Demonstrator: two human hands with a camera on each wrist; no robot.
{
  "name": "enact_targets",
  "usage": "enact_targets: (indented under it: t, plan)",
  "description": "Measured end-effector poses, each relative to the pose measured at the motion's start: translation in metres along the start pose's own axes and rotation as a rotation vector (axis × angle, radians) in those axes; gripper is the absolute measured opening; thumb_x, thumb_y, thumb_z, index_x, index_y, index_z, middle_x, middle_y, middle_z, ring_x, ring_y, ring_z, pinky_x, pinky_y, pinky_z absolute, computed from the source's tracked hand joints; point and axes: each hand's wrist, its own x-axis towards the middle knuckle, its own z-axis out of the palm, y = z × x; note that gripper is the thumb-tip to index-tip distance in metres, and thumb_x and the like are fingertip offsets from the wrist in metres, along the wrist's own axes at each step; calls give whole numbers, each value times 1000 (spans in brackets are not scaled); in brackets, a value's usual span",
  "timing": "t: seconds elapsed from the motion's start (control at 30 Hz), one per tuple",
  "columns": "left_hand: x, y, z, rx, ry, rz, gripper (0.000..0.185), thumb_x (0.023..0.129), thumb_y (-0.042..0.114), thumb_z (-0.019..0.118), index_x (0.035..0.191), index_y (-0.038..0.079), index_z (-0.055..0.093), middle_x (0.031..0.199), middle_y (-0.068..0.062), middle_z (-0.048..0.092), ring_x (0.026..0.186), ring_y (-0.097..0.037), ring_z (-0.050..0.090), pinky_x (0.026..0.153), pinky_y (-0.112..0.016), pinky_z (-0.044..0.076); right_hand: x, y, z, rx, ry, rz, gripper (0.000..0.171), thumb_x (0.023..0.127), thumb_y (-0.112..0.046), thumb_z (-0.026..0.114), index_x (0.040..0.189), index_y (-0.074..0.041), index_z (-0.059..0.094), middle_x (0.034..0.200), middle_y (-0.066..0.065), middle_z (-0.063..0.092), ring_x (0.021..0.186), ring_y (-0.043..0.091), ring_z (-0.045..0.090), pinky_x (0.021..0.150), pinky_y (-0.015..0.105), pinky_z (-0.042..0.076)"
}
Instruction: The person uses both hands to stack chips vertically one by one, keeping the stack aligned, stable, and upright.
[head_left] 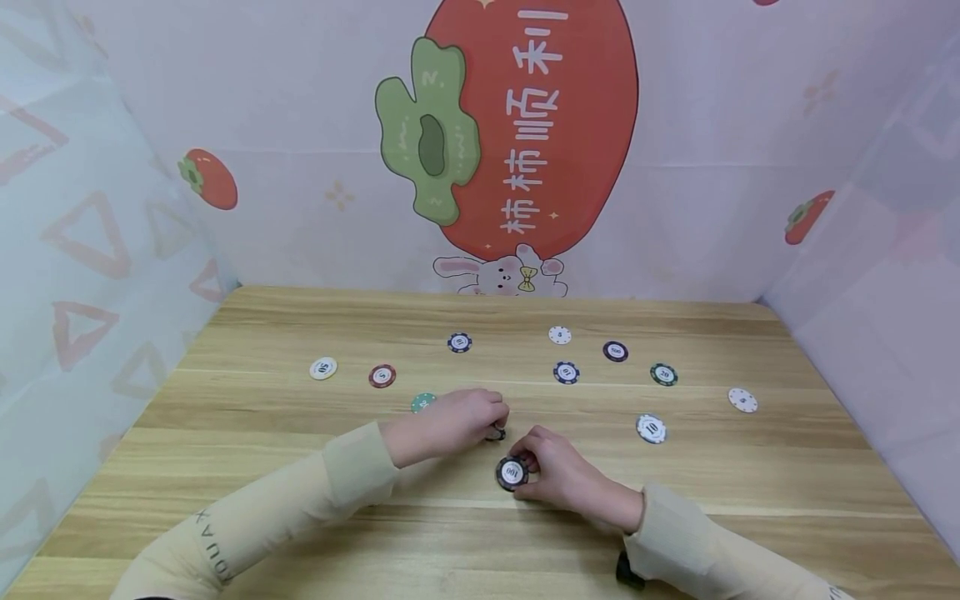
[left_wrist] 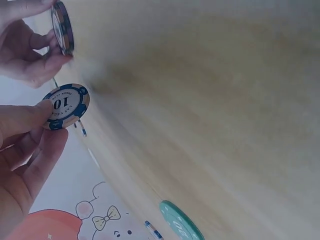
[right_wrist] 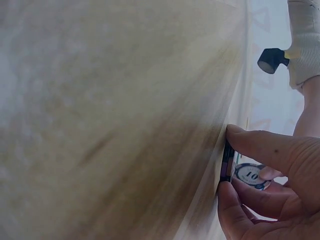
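Observation:
My left hand (head_left: 457, 423) pinches a blue-and-beige poker chip marked 10 (left_wrist: 69, 107) between thumb and fingers, tilted and held up off the table. In the head view only a dark sliver of that chip shows below the fingertips. My right hand (head_left: 562, 475) grips a black poker chip marked 100 (head_left: 512, 472) by its edges, thumb on one side and fingers on the other. Seen edge-on in the right wrist view, this dark chip (right_wrist: 227, 161) lies close over the tabletop. A green chip marked 20 (head_left: 422, 402) lies just behind my left hand, partly covered by it.
Several chips lie spread over the wooden table (head_left: 420, 542): a white 50 (head_left: 323, 368) and a red 5 (head_left: 382, 376) at left, a blue 10 (head_left: 566, 372) behind, a white-and-blue 10 (head_left: 651, 428) and a white chip (head_left: 742, 400) at right. Printed cloth walls surround the table.

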Motion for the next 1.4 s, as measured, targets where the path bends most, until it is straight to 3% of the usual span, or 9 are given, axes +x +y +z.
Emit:
enact_targets:
  t: [0.37,0.8,0.97,1.17,1.4]
  plan:
    - [-9,1,0,-366,0,-162,7,80,5,66,81,11,62,73,6,56,67,-6,50,61,-20,43,0,-1,0,0,-4,13,37,64,-8,80,95,-1,62,87,0,52,76,12,49,66,23,43]
    - [-10,-1,13,-775,-21,-435,4,78,1,67,80,3,64,68,0,59,58,-10,55,54,-23,48,0,0,0,-3,-9,25,38,64,-9,79,98,-1,62,87,0,51,76,12,49,66,21,43]
    - [-9,2,18,-914,-29,-510,5,78,-2,66,83,-2,64,69,-3,60,56,-10,56,55,-24,51,1,0,0,-1,-3,16,41,64,-8,80,99,1,62,88,1,51,77,13,49,66,22,44]
    - [-9,5,24,-1009,-51,-566,6,80,-3,63,85,-5,63,73,-6,60,60,-11,56,57,-23,51,0,0,0,1,2,9,39,63,-8,80,97,1,62,87,0,51,76,13,49,66,21,44]
    - [-11,10,28,-997,-33,-567,5,80,-2,63,85,-4,63,76,-6,60,61,-12,58,57,-24,51,0,1,1,-4,4,4,38,63,-8,80,96,0,62,86,0,51,75,12,49,65,21,43]
